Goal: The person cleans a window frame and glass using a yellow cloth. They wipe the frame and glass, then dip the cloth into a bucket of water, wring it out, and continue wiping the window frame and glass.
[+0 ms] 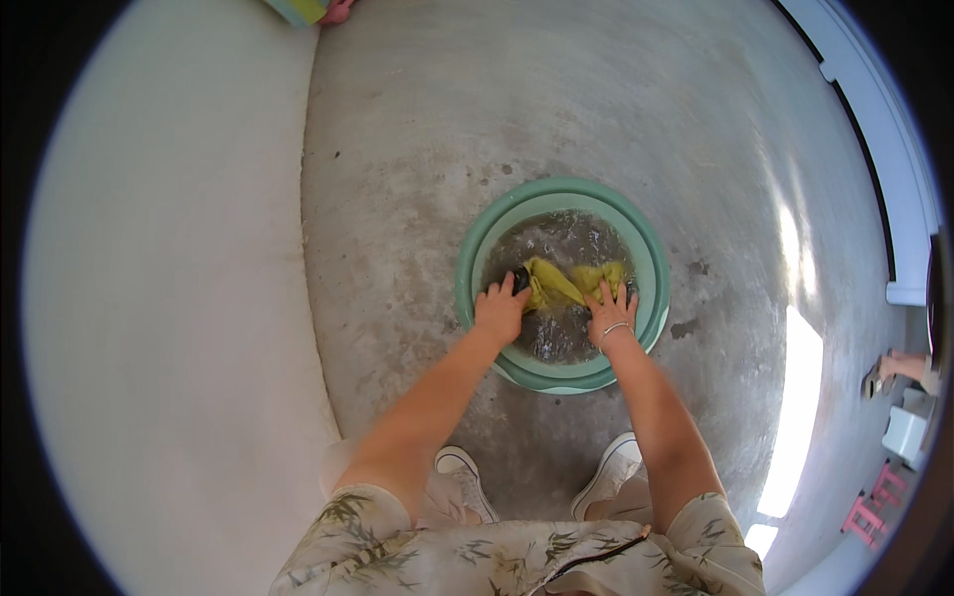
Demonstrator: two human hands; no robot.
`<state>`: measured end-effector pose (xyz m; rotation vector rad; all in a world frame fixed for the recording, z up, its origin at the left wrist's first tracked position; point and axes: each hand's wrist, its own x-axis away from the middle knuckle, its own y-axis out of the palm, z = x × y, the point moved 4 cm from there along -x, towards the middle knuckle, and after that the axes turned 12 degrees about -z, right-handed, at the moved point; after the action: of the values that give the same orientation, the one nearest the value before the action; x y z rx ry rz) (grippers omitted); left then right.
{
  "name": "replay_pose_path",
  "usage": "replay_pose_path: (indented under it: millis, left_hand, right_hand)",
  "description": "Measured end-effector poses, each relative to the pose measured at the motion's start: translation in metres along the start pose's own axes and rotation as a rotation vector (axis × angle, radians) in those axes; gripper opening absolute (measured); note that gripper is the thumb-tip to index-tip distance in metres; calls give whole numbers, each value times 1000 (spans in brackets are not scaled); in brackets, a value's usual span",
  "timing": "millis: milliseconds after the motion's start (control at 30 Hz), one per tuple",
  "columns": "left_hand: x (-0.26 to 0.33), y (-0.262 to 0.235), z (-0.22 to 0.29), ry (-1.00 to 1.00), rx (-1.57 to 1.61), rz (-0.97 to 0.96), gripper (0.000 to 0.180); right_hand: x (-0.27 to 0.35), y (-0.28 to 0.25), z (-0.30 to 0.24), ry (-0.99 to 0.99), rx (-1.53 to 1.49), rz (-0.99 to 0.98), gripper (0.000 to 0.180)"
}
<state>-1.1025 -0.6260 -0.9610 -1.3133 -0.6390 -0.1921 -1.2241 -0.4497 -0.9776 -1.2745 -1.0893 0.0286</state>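
A yellow cloth [554, 281] with dark patches at both ends lies wet and bunched in a round green basin [564, 187] of murky, rippling water. The fingers of my left hand [500, 310] are closed round the cloth's dark left end. At its right end, my right hand [610, 316], with a bracelet on the wrist, grips the cloth with fingers somewhat apart. Between the hands the cloth runs in a twisted fold, partly in the water. My right fingertips partly hide the dark patch there.
The basin stands on a grey concrete floor [417, 199] with wet spots around it. My white shoes [608, 477] are just below it. A pale wall [179, 278] rises on the left. At the far right are pink stools [865, 521], a white stool [902, 432] and another person's foot [874, 382].
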Motion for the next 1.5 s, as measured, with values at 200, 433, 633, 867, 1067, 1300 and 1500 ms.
replay_pose_path:
  millis: [200, 433, 633, 867, 1067, 1300, 1500]
  left_hand:
    - [-19, -2, 0, -26, 228, -64, 24]
    - [32, -101, -7, 431, 1290, -272, 18]
    - [37, -137, -36, 375, 2026, -105, 14]
    - [-5, -46, -41, -92, 1442, -62, 40]
    - [-42, 22, -24, -212, 972, 167, 59]
    - [-48, 51, -31, -184, 655, 19, 38]
    - [-26, 8, 4, -525, 2002, -265, 45]
  right_hand:
    - [13, -39, -26, 35, 99, -298, 50]
    - [7, -22, -33, -202, -362, 22, 64]
    - [-2, -3, -23, -347, -999, -364, 52]
    - [14, -61, 24, -293, -1861, -627, 53]
    - [-32, -39, 38, 106, -769, 182, 86]
    - [-29, -13, -10, 128, -395, -117, 73]
    - [-18, 2, -29, -255, -1292, 177, 30]
